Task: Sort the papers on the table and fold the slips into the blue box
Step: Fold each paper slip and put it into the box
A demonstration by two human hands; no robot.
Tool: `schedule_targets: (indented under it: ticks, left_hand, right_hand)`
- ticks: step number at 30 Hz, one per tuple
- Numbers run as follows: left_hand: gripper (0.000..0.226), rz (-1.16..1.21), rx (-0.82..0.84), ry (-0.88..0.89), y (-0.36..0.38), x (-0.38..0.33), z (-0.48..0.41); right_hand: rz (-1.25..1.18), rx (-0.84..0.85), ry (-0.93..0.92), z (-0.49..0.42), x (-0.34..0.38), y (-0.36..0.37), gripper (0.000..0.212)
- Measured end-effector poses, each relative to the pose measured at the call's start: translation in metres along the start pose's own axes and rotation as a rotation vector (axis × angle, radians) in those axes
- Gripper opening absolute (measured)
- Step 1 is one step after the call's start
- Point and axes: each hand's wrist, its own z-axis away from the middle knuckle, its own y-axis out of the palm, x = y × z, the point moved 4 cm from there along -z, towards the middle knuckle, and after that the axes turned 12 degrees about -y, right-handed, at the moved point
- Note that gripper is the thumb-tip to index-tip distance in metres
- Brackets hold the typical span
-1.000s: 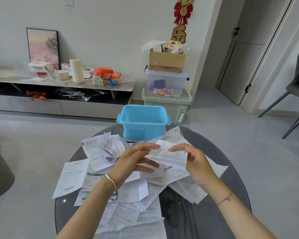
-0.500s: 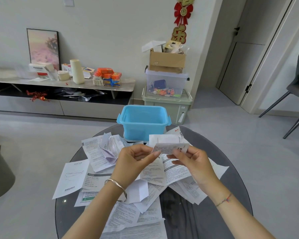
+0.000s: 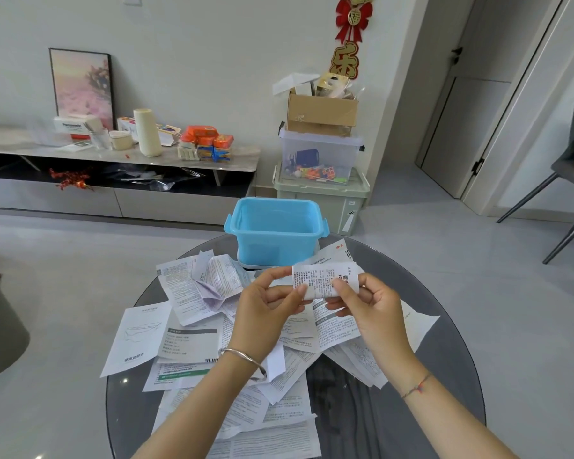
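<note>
Since a second ago the slip point(image 3: 325, 279) has gone from a broad open sheet to a smaller folded piece, and the two hands have drawn closer together. The left hand point(image 3: 268, 304) pinches the slip's left edge between thumb and forefinger. The right hand point(image 3: 373, 309) clamps its right and lower part, thumb on the printed face and fingers curled behind. The slip is held clear of the table point(image 3: 398, 412), printed side to the camera, over the middle of the far half. It lies just at the 6 o'clock side of the blue box point(image 3: 275, 238) and does not touch it. The blue box stands open at the table's 12 o'clock edge; its inside shows no paper. Loose papers point(image 3: 186, 339) overlap from 9 o'clock through the centre down to 6 o'clock. Bare dark glass shows from 3 to 5 o'clock. A metal bangle point(image 3: 246, 356) sits on the left wrist and a thin cord point(image 3: 416, 387) on the right wrist.
</note>
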Motion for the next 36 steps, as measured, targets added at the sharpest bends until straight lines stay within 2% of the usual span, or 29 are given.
schedule_targets:
  ticks: [5,8,13,16,23,25,29,32,36]
  left_hand:
    - [0.017,0.020,0.008,-0.022,0.003,0.000,0.001]
    - [0.014,0.027,0.014,-0.050,0.003,0.002,0.000]
    - [0.009,-0.074,0.031,-0.162,-0.003,0.009,-0.003]
    - [0.017,-0.108,0.033,-0.187,-0.005,0.010,-0.004]
    - [0.009,0.124,-0.038,-0.270,-0.001,0.014,0.000]
    - [0.010,0.167,-0.049,-0.291,0.000,0.015,0.000]
    - [0.020,0.155,-0.033,-0.289,0.004,0.018,0.000]
    - [0.022,0.136,-0.028,-0.296,0.004,0.018,0.000]
    - [0.012,0.099,-0.006,-0.296,0.000,0.012,-0.002]
  right_hand:
    - [-0.049,-0.069,0.056,-0.001,-0.001,0.000,0.024]
    - [-0.097,-0.017,0.155,-0.002,-0.006,0.002,0.017]
    - [-0.045,0.016,0.126,0.000,-0.007,0.002,0.020]
    - [-0.041,0.022,0.110,0.001,-0.007,0.004,0.022]
    - [-0.060,0.089,0.197,0.003,-0.012,0.011,0.023]
    - [-0.037,0.124,0.198,0.003,-0.012,0.012,0.023]
    - [0.027,0.215,0.133,0.007,-0.012,0.021,0.036]
    - [0.013,0.208,0.102,0.008,-0.013,0.022,0.035]
    - [-0.051,0.156,0.090,0.001,-0.008,0.014,0.032]
